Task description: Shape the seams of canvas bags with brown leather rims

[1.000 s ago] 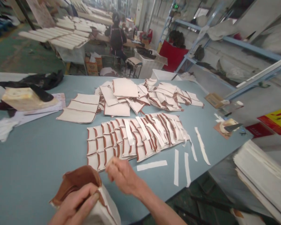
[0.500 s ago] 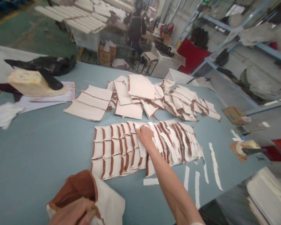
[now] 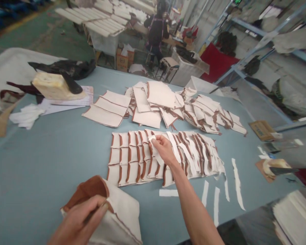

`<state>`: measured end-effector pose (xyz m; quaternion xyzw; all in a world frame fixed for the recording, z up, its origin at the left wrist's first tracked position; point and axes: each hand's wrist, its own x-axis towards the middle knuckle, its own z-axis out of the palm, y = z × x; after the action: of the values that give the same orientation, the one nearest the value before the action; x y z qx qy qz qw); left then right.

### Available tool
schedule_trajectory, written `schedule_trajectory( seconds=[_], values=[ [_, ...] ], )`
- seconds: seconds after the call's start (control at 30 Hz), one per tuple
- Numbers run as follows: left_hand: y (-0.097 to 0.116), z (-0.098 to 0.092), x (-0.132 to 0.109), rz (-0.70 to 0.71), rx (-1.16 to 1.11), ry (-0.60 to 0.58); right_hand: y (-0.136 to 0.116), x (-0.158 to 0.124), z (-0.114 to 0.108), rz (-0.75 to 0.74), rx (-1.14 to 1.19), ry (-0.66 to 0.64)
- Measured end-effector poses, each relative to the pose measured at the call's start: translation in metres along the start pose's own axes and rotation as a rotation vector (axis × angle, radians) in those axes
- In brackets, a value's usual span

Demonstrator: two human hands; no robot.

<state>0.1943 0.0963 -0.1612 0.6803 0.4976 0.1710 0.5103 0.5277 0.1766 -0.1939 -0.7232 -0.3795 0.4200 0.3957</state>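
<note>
My left hand (image 3: 85, 216) pinches the edge of a cream fabric pouch (image 3: 127, 207) at the lower left; its mouth gapes, showing a brown lining. Over the middle of the table, my right hand (image 3: 163, 148) has thumb and fingers closed on a white strip (image 3: 158, 158), which hangs down past the thumb. Beneath that hand lies a long row of overlapping cream pouches (image 3: 114, 156) with brown edges. More white strips (image 3: 186, 154) lie across the right part of this row.
Behind the row is a heap of cream pouches (image 3: 160, 97) on the blue table (image 3: 53, 156). A yellowish block with a black piece (image 3: 51, 86) stands at the left. Loose white strips (image 3: 237, 185) lie at the right. A seated person (image 3: 156, 32) is in the background.
My right hand has lifted slightly and turned, with the strip's upper end now showing between thumb and fingers. The left hand and pouch appear further up in view. The camera has shifted left.
</note>
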Motion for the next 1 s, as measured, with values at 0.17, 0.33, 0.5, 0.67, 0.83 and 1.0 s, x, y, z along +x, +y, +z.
schedule_trajectory(
  seconds=[0.17,0.33,0.5,0.67,0.83,1.0],
  values=[
    [0.024,-0.013,0.001,0.036,-0.033,-0.002,-0.051,-0.094,0.009,-0.073,0.227,-0.233],
    [0.056,-0.023,-0.016,0.067,-0.095,0.063,-0.091,-0.178,0.028,-0.127,0.298,-0.44],
    [0.082,-0.03,-0.053,0.144,-0.244,0.092,-0.098,-0.226,0.045,-0.133,0.169,-0.399],
    [0.091,-0.035,-0.087,0.232,-0.227,0.138,-0.1,-0.261,0.053,-0.243,0.043,-0.308],
    [0.088,-0.039,-0.112,0.17,-0.287,0.088,-0.1,-0.284,0.061,-0.435,-0.155,-0.097],
    [0.081,-0.037,-0.126,0.121,-0.381,0.043,-0.093,-0.298,0.068,-0.745,-0.21,0.091]
  ],
)
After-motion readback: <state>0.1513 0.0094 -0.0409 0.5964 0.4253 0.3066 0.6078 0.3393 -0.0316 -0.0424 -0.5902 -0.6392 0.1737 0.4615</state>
